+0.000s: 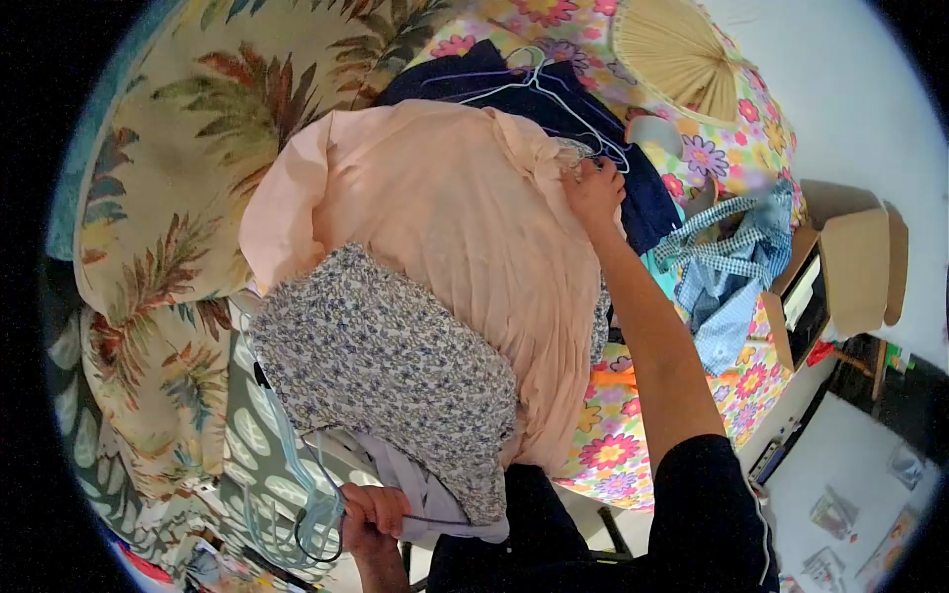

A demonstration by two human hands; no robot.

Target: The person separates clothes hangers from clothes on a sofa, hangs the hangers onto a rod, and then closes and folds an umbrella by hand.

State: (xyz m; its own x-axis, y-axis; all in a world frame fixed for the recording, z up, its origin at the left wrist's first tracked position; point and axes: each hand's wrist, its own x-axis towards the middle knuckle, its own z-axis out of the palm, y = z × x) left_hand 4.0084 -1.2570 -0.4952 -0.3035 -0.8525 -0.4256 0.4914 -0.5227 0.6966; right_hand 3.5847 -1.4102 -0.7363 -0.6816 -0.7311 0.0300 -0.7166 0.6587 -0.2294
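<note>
A large peach garment (425, 198) lies spread in front of me, its cloth gathered in soft folds. My right hand (595, 195) grips its upper right edge, fingers curled into the cloth close to white wire hangers (537, 74). Partly over the peach cloth lies a small-flowered, blue and white garment (395, 366). Low on the left, my left hand (373, 516) is closed around thin clothes hangers (321, 509), some pale blue-green and one dark. White or lilac cloth (420, 489) shows beside that hand, under the flowered garment.
Dark navy clothes (647, 198) lie behind the peach garment. A folding fan (677, 54) rests on the flowered cover (608, 450). Blue checked cloth (727, 272) and an open cardboard box (840, 267) are at right. Leaf-patterned cushions (198, 148) stand on the left.
</note>
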